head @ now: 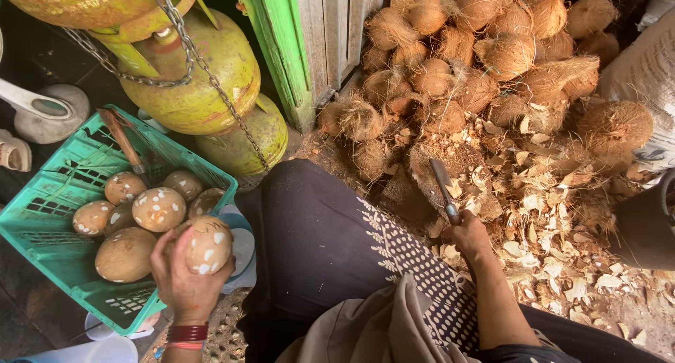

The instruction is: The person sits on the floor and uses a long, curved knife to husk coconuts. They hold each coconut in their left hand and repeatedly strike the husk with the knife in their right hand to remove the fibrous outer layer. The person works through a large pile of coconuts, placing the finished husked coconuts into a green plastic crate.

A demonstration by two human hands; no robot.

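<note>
A peeled coconut (207,243), hard, round and judged fairly heavy and smooth, is cupped from below by the left hand (181,277) over the green crate (42,240). The right hand (467,236) is closed around a knife (443,186). Husk chips (555,222) litter the cramped floor.

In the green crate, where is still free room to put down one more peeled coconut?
The green crate has bare floor along its left wall, and some at the near corner, in front of the big brown coconut. The middle is crowded with peeled coconuts. The left hand holds a coconut over the right rim.
</note>
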